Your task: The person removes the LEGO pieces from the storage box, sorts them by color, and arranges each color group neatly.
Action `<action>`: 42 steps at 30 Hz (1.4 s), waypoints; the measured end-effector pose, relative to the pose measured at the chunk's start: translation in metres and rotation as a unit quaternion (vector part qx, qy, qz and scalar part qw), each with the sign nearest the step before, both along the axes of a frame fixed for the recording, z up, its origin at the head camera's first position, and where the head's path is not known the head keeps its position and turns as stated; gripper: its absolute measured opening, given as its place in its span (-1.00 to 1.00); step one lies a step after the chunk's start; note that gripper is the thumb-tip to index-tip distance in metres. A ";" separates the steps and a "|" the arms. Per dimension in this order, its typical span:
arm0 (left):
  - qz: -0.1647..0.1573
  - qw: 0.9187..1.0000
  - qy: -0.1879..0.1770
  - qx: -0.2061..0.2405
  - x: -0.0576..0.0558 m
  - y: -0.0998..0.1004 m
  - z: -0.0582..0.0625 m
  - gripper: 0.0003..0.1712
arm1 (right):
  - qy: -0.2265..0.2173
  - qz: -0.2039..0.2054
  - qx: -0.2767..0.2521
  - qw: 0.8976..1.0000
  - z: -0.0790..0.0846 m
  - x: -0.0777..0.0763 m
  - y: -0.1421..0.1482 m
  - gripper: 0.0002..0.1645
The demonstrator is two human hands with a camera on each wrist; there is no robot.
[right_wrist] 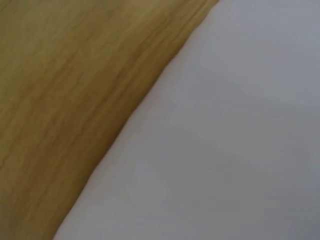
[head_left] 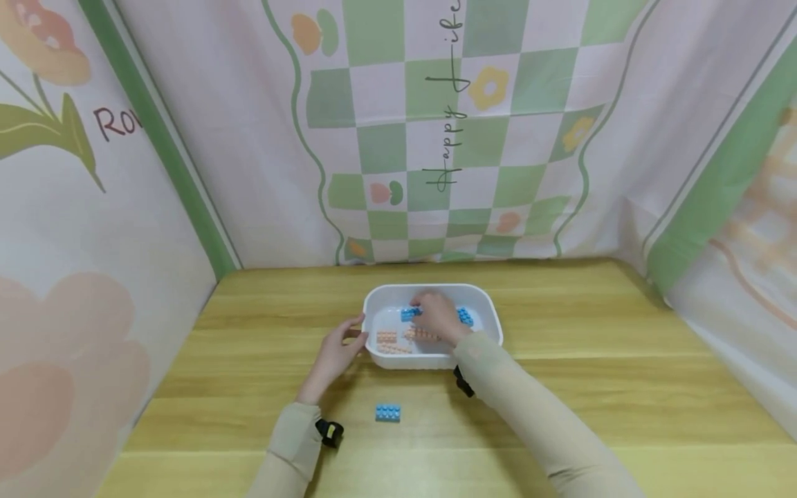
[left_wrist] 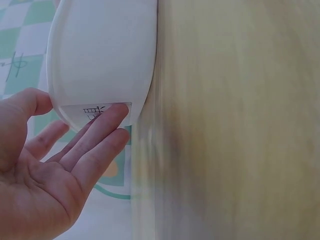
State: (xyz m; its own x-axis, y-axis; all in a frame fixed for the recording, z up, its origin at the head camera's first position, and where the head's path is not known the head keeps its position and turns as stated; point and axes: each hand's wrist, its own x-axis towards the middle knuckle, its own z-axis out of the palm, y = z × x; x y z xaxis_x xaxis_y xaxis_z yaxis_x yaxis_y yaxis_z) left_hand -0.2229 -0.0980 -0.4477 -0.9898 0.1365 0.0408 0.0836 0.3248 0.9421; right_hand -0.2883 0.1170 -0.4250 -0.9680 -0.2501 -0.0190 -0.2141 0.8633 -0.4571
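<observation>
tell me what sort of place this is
Probably an indoor tabletop play or work nook: a wood-grain table, printed cloth hung around it, and a tray with toy bricks.

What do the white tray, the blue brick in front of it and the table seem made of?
White tray: probably smooth plastic, judging by its even white walls and rounded corners.
Blue brick: likely moulded plastic, slightly shiny, going by its neat studs.
Table: wood or a wood-look covering with a soft sheen; grain streaks show, but which it is stays unclear.

A blurred white surface fills the right, its slanting edge bordering wood-grained tabletop.
</observation>
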 end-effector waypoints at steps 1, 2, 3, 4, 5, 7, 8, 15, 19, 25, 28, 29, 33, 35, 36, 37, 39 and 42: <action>0.001 1.000 0.000 0.000 0.000 0.000 0.000 -0.50 | -0.001 0.000 0.003 1.000 -0.001 0.000 -0.001 -0.59; 0.002 1.000 -0.001 0.001 0.001 0.000 0.000 -0.50 | -0.002 -0.001 0.007 1.000 -0.001 0.000 -0.001 -0.59; 0.003 1.000 -0.003 0.002 0.001 0.000 0.001 -0.50 | -0.003 -0.003 0.012 1.000 -0.002 -0.001 -0.002 -0.59; 0.002 1.000 -0.002 0.001 0.002 -0.001 0.001 -0.50 | -0.007 -0.006 0.014 1.000 -0.002 -0.001 -0.002 -0.59; -0.001 1.000 0.001 0.000 0.002 -0.001 0.000 -0.50 | -0.011 -0.008 0.017 1.000 -0.003 -0.001 -0.002 -0.59; 0.000 1.000 -0.004 0.002 0.002 -0.001 0.001 -0.50 | -0.013 -0.012 0.023 1.000 -0.004 -0.001 -0.003 -0.59; 0.000 1.000 -0.004 0.002 0.002 -0.001 0.001 -0.50 | -0.013 -0.014 0.026 0.999 -0.004 -0.001 -0.003 -0.60; -0.001 1.000 -0.001 -0.002 0.000 -0.001 -0.002 -0.50 | -0.017 -0.020 0.027 0.999 -0.007 -0.001 -0.003 -0.63; -0.004 1.000 -0.002 -0.005 -0.001 -0.002 -0.003 -0.50 | -0.021 -0.029 0.027 0.999 -0.006 0.000 -0.004 -0.64; -0.011 1.000 -0.002 -0.016 -0.001 -0.003 -0.002 -0.49 | -0.016 -0.040 0.029 0.999 -0.004 0.002 -0.005 -0.72; -0.010 1.000 -0.002 -0.017 0.000 -0.003 -0.002 -0.49 | -0.012 -0.034 0.035 0.999 -0.004 0.002 -0.005 -0.74; -0.009 1.000 -0.005 -0.016 0.000 -0.002 -0.002 -0.49 | -0.011 -0.033 0.037 0.999 -0.003 0.002 -0.005 -0.74; -0.008 1.000 -0.007 -0.008 0.000 -0.003 -0.003 -0.49 | -0.004 -0.032 0.037 0.999 -0.004 0.001 -0.004 -0.74; -0.007 1.000 -0.007 -0.004 -0.001 -0.003 -0.003 -0.49 | 0.003 -0.032 0.032 0.999 -0.004 0.002 -0.004 -0.73; -0.006 1.000 -0.006 -0.002 -0.001 -0.003 -0.003 -0.49 | 0.006 -0.031 0.028 0.999 -0.003 0.002 -0.003 -0.73; -0.007 1.000 -0.005 0.001 -0.001 -0.004 -0.003 -0.49 | 0.010 -0.031 0.025 0.999 -0.003 0.002 -0.003 -0.72; -0.008 1.000 -0.002 0.001 -0.001 -0.004 -0.003 -0.50 | 0.013 -0.031 0.019 0.999 -0.001 0.002 -0.002 -0.71; -0.009 1.000 0.002 0.003 -0.001 -0.004 -0.002 -0.50 | 0.017 -0.034 0.007 0.999 0.002 0.002 0.000 -0.69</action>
State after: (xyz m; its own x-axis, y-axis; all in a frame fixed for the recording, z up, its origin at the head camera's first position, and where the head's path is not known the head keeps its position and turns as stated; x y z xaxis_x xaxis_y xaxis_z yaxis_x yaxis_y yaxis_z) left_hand -0.2240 -0.1020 -0.4500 -0.9871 0.1534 0.0457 0.0931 0.3183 0.9434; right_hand -0.2863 0.1170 -0.4230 -0.9828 -0.1842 0.0100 -0.1700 0.8828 -0.4378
